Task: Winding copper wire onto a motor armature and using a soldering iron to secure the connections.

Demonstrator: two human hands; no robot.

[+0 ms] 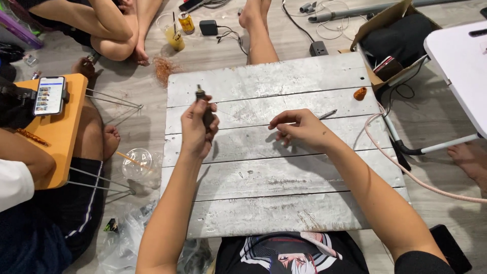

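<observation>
My left hand point(199, 129) is closed around a dark slim tool point(204, 103) that sticks up out of the fist, over the left part of a grey plank board point(274, 203). My right hand point(300, 128) hovers over the middle of the board with thumb and forefinger pinched together, apparently on a very thin wire that runs toward the tool; the wire is barely visible. A grey pen-like stick point(328, 114) lies on the board just right of my right hand. A small orange spool point(360, 93) sits near the board's far right edge.
Other people sit around: legs at top left and top centre, a foot at right. An orange folding table point(63, 129) with a phone point(49, 95) stands left. Plastic cups point(137, 163), a copper wire tangle point(163, 67), a cardboard box point(390, 30), a pink hose point(406, 170), cables and adapters lie on the floor.
</observation>
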